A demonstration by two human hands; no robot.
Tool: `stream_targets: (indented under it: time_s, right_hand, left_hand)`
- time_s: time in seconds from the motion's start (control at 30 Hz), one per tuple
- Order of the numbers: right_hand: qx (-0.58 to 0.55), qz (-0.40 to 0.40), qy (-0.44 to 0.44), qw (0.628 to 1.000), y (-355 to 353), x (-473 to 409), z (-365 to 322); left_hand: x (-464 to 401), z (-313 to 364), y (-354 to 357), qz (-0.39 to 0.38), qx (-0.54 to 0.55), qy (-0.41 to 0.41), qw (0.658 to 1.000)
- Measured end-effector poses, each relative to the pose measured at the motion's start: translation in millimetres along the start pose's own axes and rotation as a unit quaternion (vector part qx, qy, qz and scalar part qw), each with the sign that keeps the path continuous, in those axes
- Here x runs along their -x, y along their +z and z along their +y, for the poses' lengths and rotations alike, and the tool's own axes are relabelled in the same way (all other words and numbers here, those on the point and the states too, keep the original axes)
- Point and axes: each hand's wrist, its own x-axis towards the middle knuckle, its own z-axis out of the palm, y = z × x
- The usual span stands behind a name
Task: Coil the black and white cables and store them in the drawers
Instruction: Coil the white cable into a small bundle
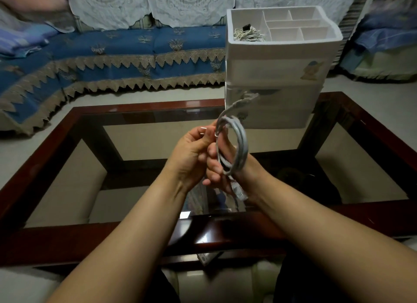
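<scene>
Cable: white, coiled into an upright oval loop, long axis near vertical; held above the table, in front of the drawers.
Plug: hangs downward below the loop.
Right hand: raised, fingers curled round the coil.
Left hand: raised, touching the right; fingers pinch a thin tie.
Table: glass top, dark red frame.
Drawers: white; top tray holds a coiled cable.

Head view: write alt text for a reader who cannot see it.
Two bare hands hold a coiled white cable above a glass-topped table: the right hand grips the loops while the left hand pinches a thin white tie beside them. Behind stands a white drawer unit, its top tray holding another bundled cable.
</scene>
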Motion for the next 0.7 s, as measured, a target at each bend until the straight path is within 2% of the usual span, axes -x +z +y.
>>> stream_targets:
  time_s: [0.07,0.17,0.2,0.3,0.33,0.43,0.57,0.63,0.7]
  right_hand:
    - [0.115,0.072,-0.012,0.991,1,-2,-1]
    - [0.332,0.159,-0.066,0.928,-12,-6,-2]
    - [0.400,0.170,-0.107,0.894,-15,-7,-1]
    - [0.601,0.193,-0.186,0.753,-20,-10,6]
    - [0.615,0.201,-0.194,0.738,-19,-10,8]
    - [0.520,0.202,-0.217,0.801,-19,-10,5]
    - [0.502,0.158,-0.245,0.814,-25,-13,-2]
    - [0.473,0.139,-0.238,0.837,-24,-15,-7]
    - [0.350,0.134,-0.177,0.910,-22,-16,-14]
  left_hand:
    - [2,-1,1,0.048,-0.033,0.003,0.998]
    - [3,2,-2,0.112,-0.131,0.021,0.985]
    - [3,3,-2,0.132,-0.152,0.025,0.979]
    - [2,7,-2,0.190,-0.186,0.024,0.964]
    - [1,7,-4,0.205,-0.198,0.026,0.958]
    - [2,8,-4,0.208,-0.200,0.008,0.958]
    - [4,9,-7,0.131,-0.083,-0.044,0.987]
    - [2,9,-9,0.106,-0.061,-0.051,0.991]
    - [1,9,-7,0.083,-0.070,-0.032,0.994]
